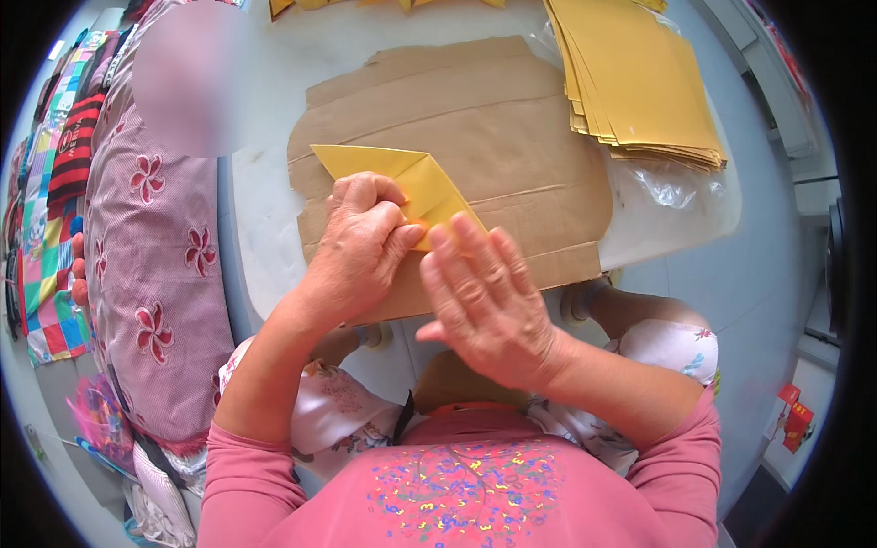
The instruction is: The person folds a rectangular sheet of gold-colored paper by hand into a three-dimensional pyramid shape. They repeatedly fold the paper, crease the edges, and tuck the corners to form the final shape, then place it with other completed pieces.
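A folded sheet of gold paper (438,188) lies at a slant on a flattened piece of brown cardboard (514,151). Its pointed corner reaches out to the upper left, and creases run across its face. My left hand (366,236) has its fingers curled and its thumb bent in, holding the paper down along its lower left side. Over the lower right end of the paper is my right hand (486,301), flat with the fingers stretched out and slightly blurred. Nothing is in that hand; whether its fingertips touch the paper, I cannot tell.
A fanned stack of gold paper sheets (634,82) lies at the table's right on clear plastic wrap (668,186). Folded gold pieces (404,5) sit at the far edge of the white table (267,253). A pink flowered cover (171,260) drapes something on the left.
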The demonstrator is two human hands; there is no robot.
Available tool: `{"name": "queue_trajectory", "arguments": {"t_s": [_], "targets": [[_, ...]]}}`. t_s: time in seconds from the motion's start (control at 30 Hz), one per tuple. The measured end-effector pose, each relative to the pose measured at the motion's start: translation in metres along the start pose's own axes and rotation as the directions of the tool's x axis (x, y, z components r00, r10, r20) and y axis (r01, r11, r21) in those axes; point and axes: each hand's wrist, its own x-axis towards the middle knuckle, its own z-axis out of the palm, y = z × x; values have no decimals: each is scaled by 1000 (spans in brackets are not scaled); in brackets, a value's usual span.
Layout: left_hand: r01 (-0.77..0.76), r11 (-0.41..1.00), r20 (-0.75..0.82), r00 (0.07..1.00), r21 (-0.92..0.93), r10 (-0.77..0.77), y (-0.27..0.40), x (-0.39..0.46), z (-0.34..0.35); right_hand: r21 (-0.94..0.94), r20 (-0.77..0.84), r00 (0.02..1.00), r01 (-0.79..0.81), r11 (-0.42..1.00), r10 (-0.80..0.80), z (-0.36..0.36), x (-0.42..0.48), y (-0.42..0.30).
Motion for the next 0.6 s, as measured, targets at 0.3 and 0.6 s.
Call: {"name": "queue_trajectory", "arguments": {"t_s": [0.3,0.6], "targets": [[-26,997,28,999,72,24,1,5,-1,-4,135,991,-3,1000,3,22,-12,-13],[-34,993,24,999,115,31,3,6,-1,23,94,995,-32,999,30,25,-13,-15]]}}
